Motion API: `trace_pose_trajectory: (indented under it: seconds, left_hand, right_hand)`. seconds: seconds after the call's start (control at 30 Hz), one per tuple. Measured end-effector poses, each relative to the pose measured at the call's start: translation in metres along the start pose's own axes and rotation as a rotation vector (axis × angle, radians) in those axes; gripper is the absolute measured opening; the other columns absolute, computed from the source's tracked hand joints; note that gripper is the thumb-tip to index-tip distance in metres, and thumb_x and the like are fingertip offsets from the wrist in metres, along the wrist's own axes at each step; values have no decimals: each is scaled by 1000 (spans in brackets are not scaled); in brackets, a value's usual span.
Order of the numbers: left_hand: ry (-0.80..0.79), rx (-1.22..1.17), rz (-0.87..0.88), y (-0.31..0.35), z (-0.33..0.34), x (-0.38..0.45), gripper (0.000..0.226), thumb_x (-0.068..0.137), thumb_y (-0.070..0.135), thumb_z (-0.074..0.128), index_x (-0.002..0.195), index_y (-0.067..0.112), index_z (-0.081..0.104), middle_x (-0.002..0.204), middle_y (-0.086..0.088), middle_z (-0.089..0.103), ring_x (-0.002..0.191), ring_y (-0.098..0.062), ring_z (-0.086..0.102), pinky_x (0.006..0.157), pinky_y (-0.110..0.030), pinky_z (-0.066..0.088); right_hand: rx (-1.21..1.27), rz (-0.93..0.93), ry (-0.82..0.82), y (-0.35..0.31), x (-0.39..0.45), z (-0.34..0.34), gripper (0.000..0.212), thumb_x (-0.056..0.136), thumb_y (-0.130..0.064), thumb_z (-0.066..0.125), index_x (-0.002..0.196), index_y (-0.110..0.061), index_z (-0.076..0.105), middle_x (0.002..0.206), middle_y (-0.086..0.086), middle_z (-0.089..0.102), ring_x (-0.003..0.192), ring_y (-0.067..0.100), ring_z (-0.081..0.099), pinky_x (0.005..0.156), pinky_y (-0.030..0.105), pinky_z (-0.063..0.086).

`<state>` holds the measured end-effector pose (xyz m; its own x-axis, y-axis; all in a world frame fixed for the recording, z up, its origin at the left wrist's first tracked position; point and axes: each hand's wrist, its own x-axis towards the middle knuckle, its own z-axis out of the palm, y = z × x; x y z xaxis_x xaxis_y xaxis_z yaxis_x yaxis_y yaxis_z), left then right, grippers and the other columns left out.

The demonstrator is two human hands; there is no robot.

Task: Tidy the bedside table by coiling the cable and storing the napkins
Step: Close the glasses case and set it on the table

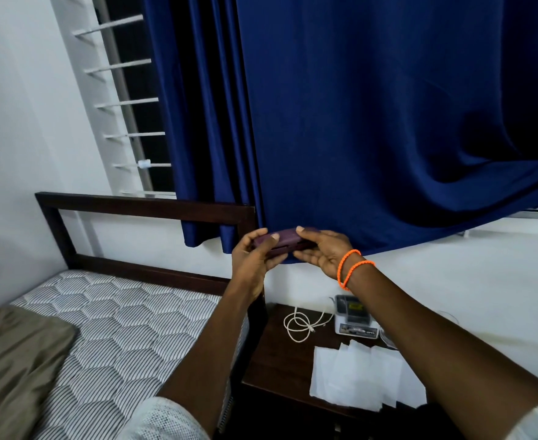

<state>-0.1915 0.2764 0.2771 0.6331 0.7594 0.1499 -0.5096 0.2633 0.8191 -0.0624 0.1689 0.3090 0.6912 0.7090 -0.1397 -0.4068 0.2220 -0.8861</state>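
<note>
Both my hands are raised in front of the blue curtain and hold a flat dark purple phone-like object point(285, 242) between them. My left hand point(255, 258) grips its left end with the thumb on top. My right hand point(323, 252) holds its right end with fingers around the edge; orange cords circle that wrist. Below, on the dark wooden bedside table point(270, 360), a white cable point(301, 323) lies in a loose coil near the wall. Several white napkins point(353, 373) lie spread flat near the table's front right, partly hidden by my right forearm.
A small grey box-like device point(353, 315) stands against the wall behind the napkins. A bed with a striped hexagon-pattern mattress point(112, 328) and a brown cloth point(16, 357) lies to the left. Its dark headboard point(140, 208) meets the blue curtain point(372, 122).
</note>
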Motion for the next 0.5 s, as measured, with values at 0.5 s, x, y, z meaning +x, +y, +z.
trace_pose_trajectory:
  seconds: [0.5]
  left_hand:
    - [36, 35, -8, -2, -4, -2, 39, 79, 0, 82, 114, 2, 63, 123, -23, 63, 102, -42, 72, 68, -37, 63]
  right_hand:
    - [-18, -5, 22, 2, 3, -2, 42, 78, -4, 84, 111, -5, 58, 106, 25, 70, 83, 36, 75, 63, 41, 63]
